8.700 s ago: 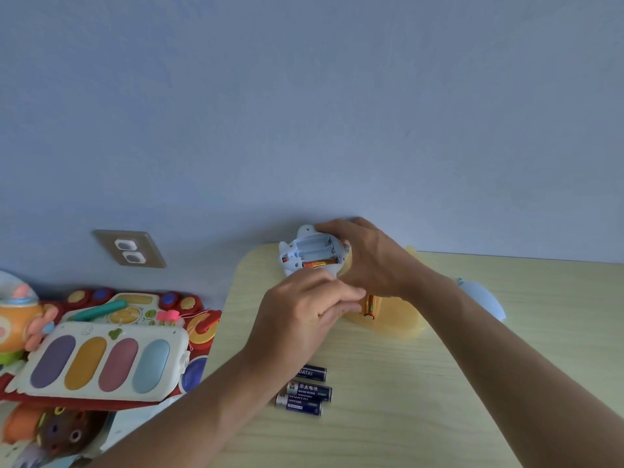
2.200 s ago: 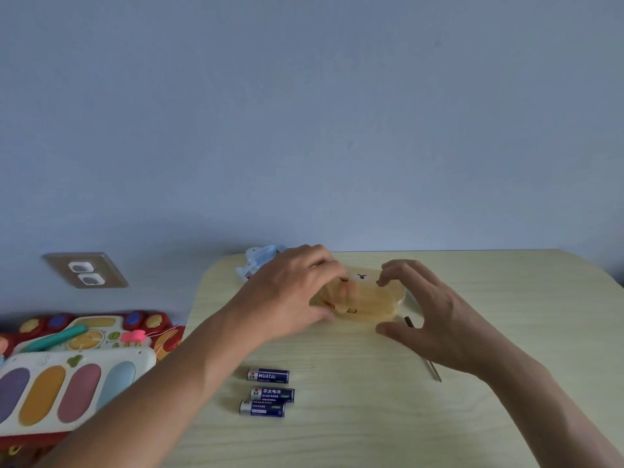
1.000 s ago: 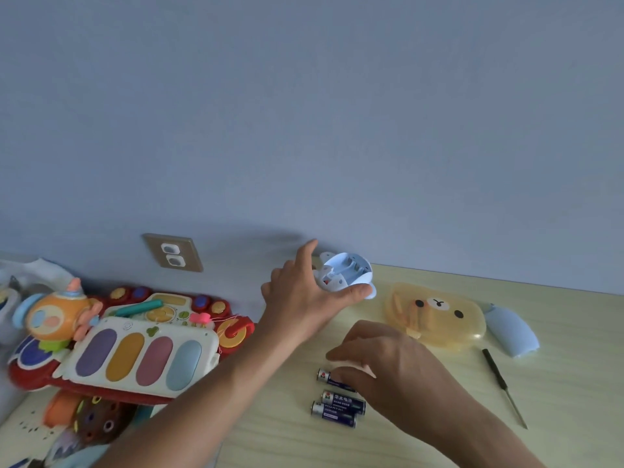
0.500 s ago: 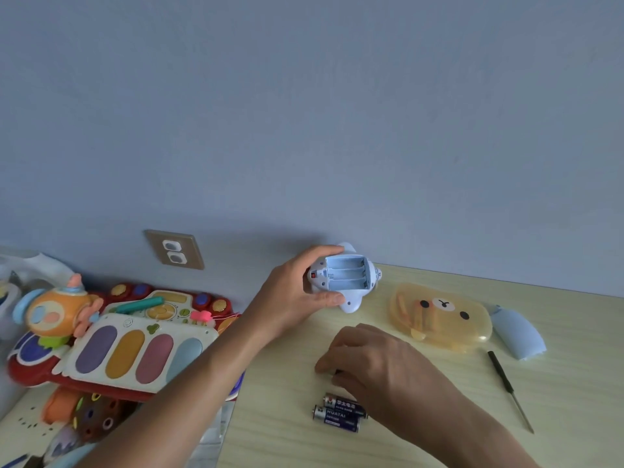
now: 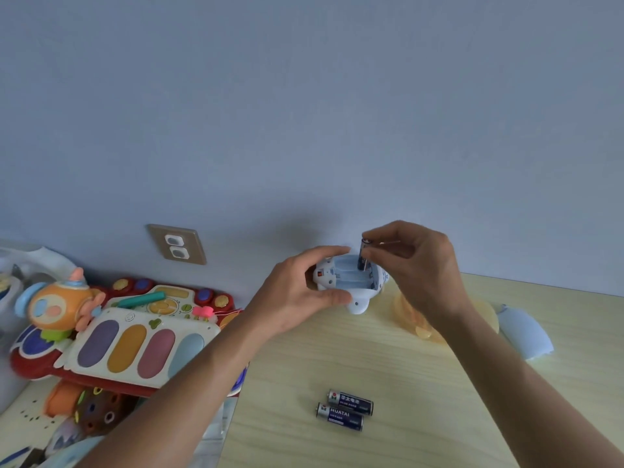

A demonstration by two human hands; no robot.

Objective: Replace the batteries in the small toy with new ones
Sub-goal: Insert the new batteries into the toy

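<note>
My left hand (image 5: 297,293) grips the small white and blue toy (image 5: 347,282) above the far edge of the table, its open battery bay facing me. My right hand (image 5: 413,265) pinches a dark blue battery (image 5: 364,256) upright, its lower end inside the bay at the right side. Two more dark blue batteries (image 5: 344,409) lie side by side on the wooden table (image 5: 388,373) near me.
A translucent yellow bear-shaped case (image 5: 483,319) lies behind my right wrist, with the pale blue battery cover (image 5: 525,336) to its right. Left of the table sits a large colourful musical toy (image 5: 118,336) and other toys. A wall socket (image 5: 176,244) is on the blue wall.
My right hand picked one battery from the three on the table and brought it up into the toy's bay. My left hand keeps holding the toy.
</note>
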